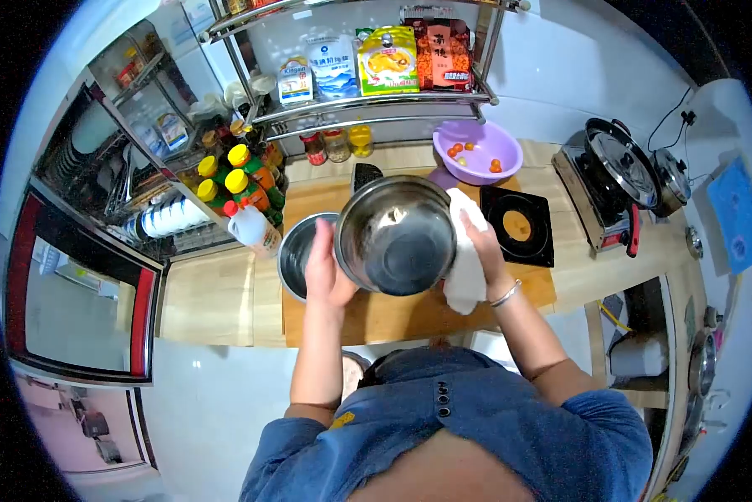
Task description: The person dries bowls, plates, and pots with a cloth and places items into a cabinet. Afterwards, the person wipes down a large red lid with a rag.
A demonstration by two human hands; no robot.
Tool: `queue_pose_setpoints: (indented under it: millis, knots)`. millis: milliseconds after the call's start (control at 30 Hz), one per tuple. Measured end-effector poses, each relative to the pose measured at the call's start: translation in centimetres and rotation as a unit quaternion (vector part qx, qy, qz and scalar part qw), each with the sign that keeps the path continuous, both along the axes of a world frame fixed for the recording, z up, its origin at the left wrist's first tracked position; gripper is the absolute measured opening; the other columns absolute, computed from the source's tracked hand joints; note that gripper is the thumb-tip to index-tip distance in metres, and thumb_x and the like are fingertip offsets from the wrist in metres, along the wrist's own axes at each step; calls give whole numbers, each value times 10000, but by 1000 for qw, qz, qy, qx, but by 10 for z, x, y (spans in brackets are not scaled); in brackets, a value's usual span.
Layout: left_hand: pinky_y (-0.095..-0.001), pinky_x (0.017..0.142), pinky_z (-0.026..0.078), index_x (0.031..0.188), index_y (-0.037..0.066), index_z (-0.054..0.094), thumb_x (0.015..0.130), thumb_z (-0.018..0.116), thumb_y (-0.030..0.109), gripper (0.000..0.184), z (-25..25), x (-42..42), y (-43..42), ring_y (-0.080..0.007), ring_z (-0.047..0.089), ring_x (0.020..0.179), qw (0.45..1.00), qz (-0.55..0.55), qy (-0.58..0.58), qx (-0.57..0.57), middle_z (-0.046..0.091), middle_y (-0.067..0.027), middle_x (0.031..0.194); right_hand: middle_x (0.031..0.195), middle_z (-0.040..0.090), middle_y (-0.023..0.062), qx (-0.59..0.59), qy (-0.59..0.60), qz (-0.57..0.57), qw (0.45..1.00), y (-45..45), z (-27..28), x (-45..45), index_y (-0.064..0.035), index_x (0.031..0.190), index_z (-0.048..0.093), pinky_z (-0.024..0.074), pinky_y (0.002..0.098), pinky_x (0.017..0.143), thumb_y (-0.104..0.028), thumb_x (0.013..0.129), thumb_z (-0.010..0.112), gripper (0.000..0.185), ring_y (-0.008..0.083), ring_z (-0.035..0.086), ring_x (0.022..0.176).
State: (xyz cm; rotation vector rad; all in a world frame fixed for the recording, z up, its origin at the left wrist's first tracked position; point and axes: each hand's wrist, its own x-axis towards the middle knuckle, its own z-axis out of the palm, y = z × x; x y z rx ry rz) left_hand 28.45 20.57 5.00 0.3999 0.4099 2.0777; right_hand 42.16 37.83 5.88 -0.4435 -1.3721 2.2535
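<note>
A shiny metal bowl [399, 234] is held up over the wooden board [426, 322], tilted so that its inside faces me. My left hand [327, 269] grips the bowl by its left side, with the fingers partly hidden behind it. In my right hand [483, 248] is a white cloth [466, 280], pressed against the bowl's right rim. A second metal bowl [291, 257] stands on the counter just behind and left of my left hand. Beyond the held bowl, a dark object [365, 174] shows only in part.
A purple basin [510, 159] with small tomatoes stands at the back, near a black square tray [518, 238]. Yellow-capped bottles [240, 186] and a white jug [252, 230] line the left. At right, a pan [623, 163] sits on a stove [589, 209]. A metal shelf [376, 105] overhangs the back.
</note>
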Motion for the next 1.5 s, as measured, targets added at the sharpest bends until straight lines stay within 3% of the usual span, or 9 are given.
queue_pose_setpoints:
  millis: [200, 267, 567, 667, 767, 933, 1200, 1367, 1500]
  knots:
    - [-343, 853, 402, 1072, -6, 450, 901, 288, 396, 466, 12, 57, 37, -216, 486, 990, 922, 346, 1, -175, 503, -112, 1076, 806, 551, 31, 262, 27, -210, 941, -31, -55, -29, 4, 975, 495, 444, 241, 655, -160, 814, 489, 230, 106, 534, 716]
    - [-336, 849, 398, 1091, -5, 429, 900, 277, 409, 480, -7, 74, 41, -221, 490, 981, 907, 368, 107, -176, 502, -112, 1072, 761, 532, 38, -104, 57, -10, 993, -50, -66, -18, 3, 962, 487, 448, 271, 614, -123, 766, 492, 233, 124, 511, 653]
    - [-272, 850, 355, 1110, -31, 406, 922, 289, 288, 389, -26, 73, 30, -162, 449, 986, 921, 287, 223, -143, 485, -73, 1072, 795, 533, 40, -224, 111, -26, 968, -54, -62, -19, -8, 977, 487, 441, 272, 608, -199, 832, 466, 241, 115, 492, 651]
    - [-270, 882, 339, 1178, -7, 356, 912, 345, 230, 357, -48, 62, 16, -148, 421, 1040, 876, 220, 375, -209, 460, -69, 1131, 809, 536, 39, -147, 103, -131, 975, -25, -39, -14, -11, 976, 487, 436, 266, 612, -222, 858, 449, 244, 109, 492, 664]
    - [-334, 860, 387, 1243, 44, 270, 882, 427, 231, 436, -31, 54, 7, -169, 439, 1026, 933, 178, 126, -285, 440, -102, 1144, 821, 538, 41, 218, 2, -235, 947, 3, -29, -3, -14, 975, 487, 434, 266, 618, -208, 875, 441, 222, 101, 498, 704]
    - [-471, 807, 418, 1261, 70, 252, 769, 293, 642, 756, -4, 33, -10, -306, 451, 1055, 990, -26, -15, -138, 394, -131, 1220, 748, 519, 81, 757, 34, 28, 652, -18, 11, 8, -95, 953, 538, 384, 369, 603, -81, 612, 592, 345, 275, 497, 681]
    - [-422, 842, 406, 1110, 41, 435, 803, 435, 169, 332, -43, 25, -6, -270, 502, 994, 957, 95, -146, -232, 524, -128, 1065, 899, 531, 72, 704, 69, 13, 707, -32, 2, 16, -74, 856, 568, 376, 333, 716, -141, 626, 642, 251, 261, 494, 817]
    - [-388, 920, 344, 1219, 27, 314, 895, 356, 302, 427, -40, 49, -6, -239, 440, 1076, 982, 111, -20, -153, 436, -121, 1176, 753, 556, 108, 683, -85, -245, 683, -33, -2, -1, -50, 928, 545, 474, 345, 587, -222, 722, 612, 277, 276, 563, 701]
    - [-339, 979, 239, 1292, 45, 210, 896, 328, 353, 516, -55, 72, 5, -215, 314, 1166, 983, 71, 57, -158, 323, -110, 1265, 891, 557, 173, 622, -122, -97, 767, -50, -32, -27, -2, 1019, 453, 459, 355, 680, -199, 765, 550, 336, 310, 562, 787]
